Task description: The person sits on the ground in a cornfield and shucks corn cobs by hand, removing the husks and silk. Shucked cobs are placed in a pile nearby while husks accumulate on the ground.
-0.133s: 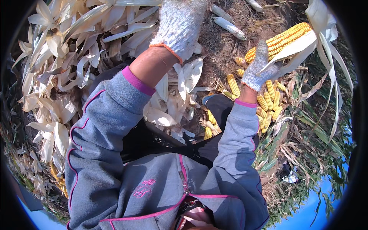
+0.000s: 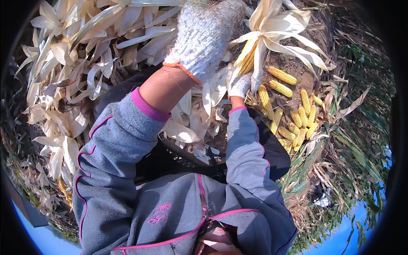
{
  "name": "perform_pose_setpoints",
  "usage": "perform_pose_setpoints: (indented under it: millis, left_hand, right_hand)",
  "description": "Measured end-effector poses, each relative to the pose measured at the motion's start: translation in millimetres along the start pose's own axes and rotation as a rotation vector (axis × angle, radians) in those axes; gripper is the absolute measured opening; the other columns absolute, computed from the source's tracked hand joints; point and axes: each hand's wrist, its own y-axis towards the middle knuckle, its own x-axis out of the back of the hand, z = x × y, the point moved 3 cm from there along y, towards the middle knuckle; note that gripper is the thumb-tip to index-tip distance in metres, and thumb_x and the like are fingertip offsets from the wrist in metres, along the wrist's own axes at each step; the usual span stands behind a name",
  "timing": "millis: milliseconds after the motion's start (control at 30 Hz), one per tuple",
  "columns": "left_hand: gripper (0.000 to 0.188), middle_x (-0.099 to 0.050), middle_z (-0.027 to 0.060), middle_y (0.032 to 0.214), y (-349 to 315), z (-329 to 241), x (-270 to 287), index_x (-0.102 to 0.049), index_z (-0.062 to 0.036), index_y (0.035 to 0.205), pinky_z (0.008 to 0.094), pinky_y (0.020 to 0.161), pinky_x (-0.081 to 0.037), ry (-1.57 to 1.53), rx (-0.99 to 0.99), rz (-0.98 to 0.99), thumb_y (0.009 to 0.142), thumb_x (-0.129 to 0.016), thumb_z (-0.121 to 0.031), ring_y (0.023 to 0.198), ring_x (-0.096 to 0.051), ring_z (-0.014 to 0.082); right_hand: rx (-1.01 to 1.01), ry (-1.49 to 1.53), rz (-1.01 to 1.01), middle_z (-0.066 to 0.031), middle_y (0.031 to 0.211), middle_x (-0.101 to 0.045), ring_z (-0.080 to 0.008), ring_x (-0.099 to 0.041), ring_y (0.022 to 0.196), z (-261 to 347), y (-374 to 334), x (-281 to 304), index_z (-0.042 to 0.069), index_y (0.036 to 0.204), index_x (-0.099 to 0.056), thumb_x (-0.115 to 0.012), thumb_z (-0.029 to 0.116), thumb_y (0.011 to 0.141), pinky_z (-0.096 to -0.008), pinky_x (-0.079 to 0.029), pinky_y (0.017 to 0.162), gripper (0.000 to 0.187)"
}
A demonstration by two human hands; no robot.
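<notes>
The corn ear (image 2: 248, 57) was found at one o'clock from the middle of the view, raised in the person's grasp, its yellow kernels partly exposed and its lower end within the glove. Its pale husk leaves (image 2: 293, 49) were splayed outward from the upper end, toward twelve and four o'clock of the ear. The right hand (image 2: 239, 85), in a whitish knitted glove, was closed about that lower end, partly covered by a hanging strip of husk. The left hand (image 2: 208, 36), gloved likewise with an orange cuff edge, stood at twelve o'clock; its fingers ran to the upper border, and whether it was wide, narrow or holding anything could not be told. Two bare cobs (image 2: 282, 75) lay side by side on brown soil (image 2: 304, 74) at two o'clock, apart from a cluster of yellow cobs (image 2: 302, 114) at three o'clock. A heap of dry husks (image 2: 102, 29) occupied the sector from nine to eleven o'clock. Green and withered leaves (image 2: 361, 157) bordered the three to four o'clock side. At six o'clock was the wearer's grey jacket (image 2: 170, 199) with pink piping, and above it, dark trousers (image 2: 272, 148).
</notes>
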Motion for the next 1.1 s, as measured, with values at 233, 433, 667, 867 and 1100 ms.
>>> perform_pose_setpoints:
  millis: [233, 433, 667, 867, 1100]
  left_hand:
    - [0.022, -0.060, 0.0050, 0.092, 3.3, 10.3, -4.0, -0.056, -0.0009, 0.107, 0.0234, 0.070, -0.047, -0.181, 0.145, 0.125, 0.087, -0.057, -0.009, 0.081, -0.056, 0.0107]
    - [0.028, -0.064, 0.0049, 0.095, 8.9, 18.6, -0.1, -0.062, -0.0029, 0.107, 0.0268, 0.077, -0.048, 0.192, 0.018, 0.193, 0.084, -0.065, -0.019, 0.086, -0.060, 0.0127]
    - [0.081, -0.061, 0.0144, 0.101, -3.7, 29.5, -6.4, -0.036, 0.0082, 0.131, 0.0318, 0.080, -0.049, 0.612, 0.041, 0.382, 0.072, -0.078, -0.028, 0.088, -0.060, 0.0183]
    - [0.063, -0.062, 0.0065, 0.098, -21.7, 42.4, -27.9, -0.047, -0.0023, 0.120, 0.0254, 0.061, -0.049, 0.365, 0.050, 0.677, 0.071, -0.079, -0.025, 0.076, -0.058, 0.0106]
    - [0.038, -0.066, 0.0027, 0.087, -24.9, 34.7, -32.1, -0.065, -0.0046, 0.101, 0.0257, 0.060, -0.049, 0.396, -0.023, 0.711, 0.075, -0.077, -0.031, 0.071, -0.058, 0.0082]
  right_hand:
    - [-0.981, 1.159, 0.712, -0.0060, 0.067, -0.062, -0.0179, -0.058, 0.051, -19.1, -69.7, -108.7, 0.002, 0.088, -0.067, -0.072, 0.038, 0.074, -0.0329, -0.047, 0.045, 0.039]
    - [-0.649, 1.281, 0.472, -0.0067, 0.089, -0.066, -0.0151, -0.063, 0.072, 27.8, -51.0, 17.0, 0.003, 0.103, -0.065, -0.072, 0.016, 0.078, -0.0290, -0.051, 0.061, 0.029]
    - [-0.156, 1.088, 0.155, -0.0115, 0.111, -0.058, -0.0199, -0.058, 0.097, 71.8, -64.3, 147.9, -0.001, 0.130, -0.040, -0.071, 0.007, 0.075, -0.0309, -0.049, 0.084, 0.064]
    - [-0.018, 0.611, 0.130, -0.0151, 0.104, -0.065, -0.0252, -0.064, 0.094, 83.5, -85.0, 212.2, -0.001, 0.119, -0.052, -0.075, 0.024, 0.073, -0.0349, -0.050, 0.083, 0.057]
    - [-0.037, 0.352, 0.135, -0.0169, 0.104, -0.065, -0.0299, -0.065, 0.093, 74.8, -102.9, 229.2, -0.002, 0.122, -0.048, -0.074, 0.040, 0.073, -0.0374, -0.051, 0.081, 0.070]
